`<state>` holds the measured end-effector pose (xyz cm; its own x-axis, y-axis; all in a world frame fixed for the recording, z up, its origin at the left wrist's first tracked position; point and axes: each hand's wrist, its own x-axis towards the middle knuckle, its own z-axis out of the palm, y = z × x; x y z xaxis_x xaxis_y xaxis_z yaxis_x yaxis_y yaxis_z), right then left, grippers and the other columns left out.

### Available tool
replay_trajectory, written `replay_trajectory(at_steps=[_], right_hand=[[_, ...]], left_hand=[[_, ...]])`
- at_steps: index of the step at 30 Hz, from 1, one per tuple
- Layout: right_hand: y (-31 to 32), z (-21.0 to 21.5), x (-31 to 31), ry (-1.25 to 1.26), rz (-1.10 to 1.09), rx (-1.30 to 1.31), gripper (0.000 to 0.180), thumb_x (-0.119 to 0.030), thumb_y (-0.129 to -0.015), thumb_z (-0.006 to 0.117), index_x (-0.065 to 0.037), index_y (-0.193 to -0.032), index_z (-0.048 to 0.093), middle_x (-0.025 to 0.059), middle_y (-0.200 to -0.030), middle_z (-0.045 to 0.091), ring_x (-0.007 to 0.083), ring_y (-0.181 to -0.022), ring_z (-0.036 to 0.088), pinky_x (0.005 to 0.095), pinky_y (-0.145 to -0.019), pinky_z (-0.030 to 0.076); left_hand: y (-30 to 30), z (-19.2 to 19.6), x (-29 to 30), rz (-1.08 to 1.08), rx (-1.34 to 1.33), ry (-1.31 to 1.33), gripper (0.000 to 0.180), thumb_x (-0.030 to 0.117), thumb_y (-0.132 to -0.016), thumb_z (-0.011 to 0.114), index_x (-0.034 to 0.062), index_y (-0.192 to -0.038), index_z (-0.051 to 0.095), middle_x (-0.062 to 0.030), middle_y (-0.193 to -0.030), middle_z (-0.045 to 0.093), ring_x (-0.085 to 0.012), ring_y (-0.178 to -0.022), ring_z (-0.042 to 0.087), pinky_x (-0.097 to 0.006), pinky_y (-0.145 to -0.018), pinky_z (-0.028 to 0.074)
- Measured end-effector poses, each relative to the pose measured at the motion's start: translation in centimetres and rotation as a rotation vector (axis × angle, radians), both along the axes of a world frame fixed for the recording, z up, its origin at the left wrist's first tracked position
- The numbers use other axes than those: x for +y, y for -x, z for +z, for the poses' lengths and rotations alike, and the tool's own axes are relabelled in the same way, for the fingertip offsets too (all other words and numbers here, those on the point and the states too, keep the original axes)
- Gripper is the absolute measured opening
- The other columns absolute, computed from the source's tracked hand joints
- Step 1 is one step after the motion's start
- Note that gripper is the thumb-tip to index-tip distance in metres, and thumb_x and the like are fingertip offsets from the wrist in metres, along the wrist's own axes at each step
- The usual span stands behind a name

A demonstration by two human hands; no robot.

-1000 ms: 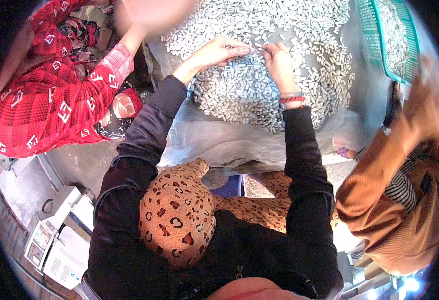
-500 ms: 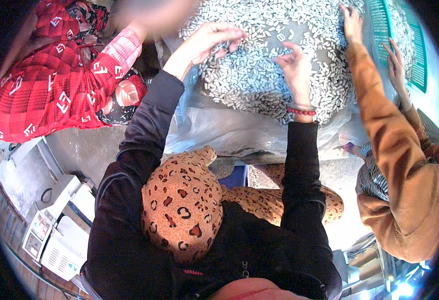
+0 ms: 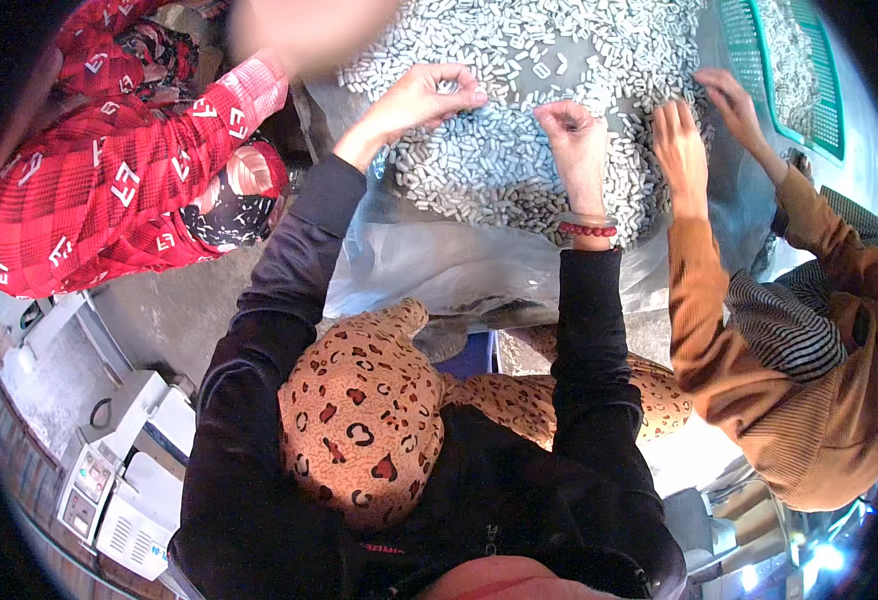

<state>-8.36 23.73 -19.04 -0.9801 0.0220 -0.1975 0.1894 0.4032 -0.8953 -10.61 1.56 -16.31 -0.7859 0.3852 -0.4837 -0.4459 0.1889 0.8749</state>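
Observation:
Small silvery oblong metal pieces [image 3: 459, 165] lie in a thick layer on the work table, heaped toward its near edge; a few loose ones show as open rectangular loops. Above the heap's left part, my left hand [image 3: 424, 97] has its thumb and fingertips pinched together. What it holds, if anything, is too small to make out. My right hand [image 3: 576, 140] is over the right part of the heap with fingers curled in, and a red bead bracelet circles its wrist. Anything inside that pinch is also hidden.
Clear plastic sheeting [image 3: 429, 260] hangs over the table's near edge. At right, a co-worker in an orange-brown sleeve [image 3: 697, 300] reaches into the pieces, beside a green plastic basket [image 3: 834, 90] of pieces. Another person's red plaid sleeve [image 3: 109, 200] is at left. A pale machine [image 3: 124, 500] stands behind at lower left.
My right hand has gone from spread fingers to a curled pinch and moved slightly left and nearer. My left hand has shifted slightly nearer. The co-worker's hands at right have moved closer to mine.

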Motion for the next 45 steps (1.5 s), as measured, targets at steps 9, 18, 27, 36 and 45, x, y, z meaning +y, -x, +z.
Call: replay_trajectory(at_steps=[9,18,27,36,45], right_hand=[[-1.2,-1.4,-0.6,-0.508,0.368,0.28,0.012,-0.004,-0.072,0.056,-0.002,-0.083,0.058,0.0165,-0.082,0.053,0.0332,-0.084,0.053,0.0405,-0.072,0.046],[-3.4,-1.0,1.3,0.24,-0.172,0.05,0.011,0.001,-0.075,0.06,-0.001,-0.085,0.064,0.0105,-0.085,0.062,0.0181,-0.073,0.058,0.0257,-0.068,0.045],[-3.4,-0.8,0.7,1.698,-0.463,-0.325,0.03,-0.023,-0.077,0.055,0.004,-0.09,0.053,0.0163,-0.097,0.056,0.0282,-0.097,0.05,0.0394,-0.091,0.04],[2.2,1.9,-0.6,1.638,-0.626,-0.233,0.023,-0.017,-0.087,0.043,0.001,-0.093,0.056,0.0133,-0.091,0.059,0.028,-0.095,0.053,0.0416,-0.088,0.044],[16.6,15.9,16.4,2.292,-0.59,0.102,0.06,-0.027,-0.088,0.042,0.002,-0.134,0.015,0.0188,-0.142,0.015,0.0293,-0.131,0.017,0.0543,-0.105,0.02]], left_hand=[[2.2,-0.3,0.6,-0.004,-0.136,-0.882,0.023,0.02,-0.083,0.049,0.0003,-0.095,0.053,-0.0075,-0.08,0.049,-0.0091,-0.063,0.046,-0.016,-0.036,0.028],[4.3,-5.9,5.1,-0.401,0.815,0.521,0.02,0.015,-0.071,0.064,-0.0021,-0.079,0.059,-0.0143,-0.07,0.058,-0.0291,-0.068,0.059,-0.036,-0.053,0.047],[4.1,1.7,6.1,-0.336,0.764,0.465,0.012,0.012,-0.07,0.06,0.0013,-0.069,0.055,-0.0161,-0.071,0.057,-0.032,-0.073,0.056,-0.04,-0.065,0.045],[1.5,10.0,10.4,-0.128,1.195,0.348,0.02,0.008,-0.071,0.064,0.0058,-0.09,0.061,-0.0096,-0.102,0.058,-0.0252,-0.096,0.055,-0.034,-0.074,0.045],[5.4,7.2,2.8,0.281,0.468,0.001,0.022,0.014,-0.086,0.055,-0.0004,-0.101,0.06,-0.0025,-0.077,0.06,-0.0081,-0.067,0.055,-0.021,-0.056,0.045]])
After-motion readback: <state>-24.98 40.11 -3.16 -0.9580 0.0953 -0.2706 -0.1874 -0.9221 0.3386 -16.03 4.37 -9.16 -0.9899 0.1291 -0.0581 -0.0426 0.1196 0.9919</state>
